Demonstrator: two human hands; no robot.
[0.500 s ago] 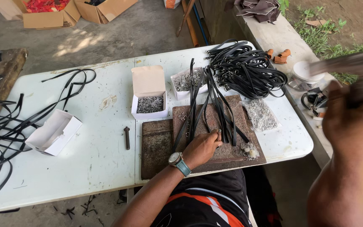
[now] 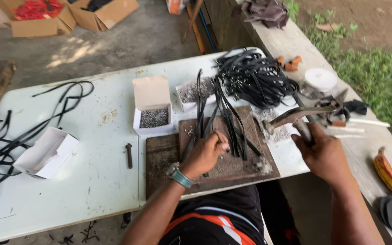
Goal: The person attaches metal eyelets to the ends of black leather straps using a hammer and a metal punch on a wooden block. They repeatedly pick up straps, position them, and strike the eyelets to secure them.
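My left hand (image 2: pixel 206 153) rests on a worn brown work board (image 2: pixel 162 156) on the white table (image 2: pixel 91 145), fingers pinched on a black strap (image 2: pixel 200 129) that lies across the board. It wears a wristwatch. My right hand (image 2: pixel 320 152) is shut on a hammer (image 2: pixel 296 115), held low over the board's right edge, its head pointing left toward my left hand. Several more black straps (image 2: pixel 225 115) run over the board to a tangled pile (image 2: pixel 255 79) behind it.
An open white box of small metal rivets (image 2: pixel 153 117) stands behind the board, another box (image 2: pixel 189 93) beside it, an empty one (image 2: pixel 46 152) at left. A metal punch (image 2: pixel 129 155) lies left of the board. Loose straps (image 2: pixel 5 136) trail off the left edge. A banana (image 2: pixel 389 174) lies on the ledge at right.
My right hand has swung the hammer down from high at the right to just above the board. My left hand stays pinched on the strap.
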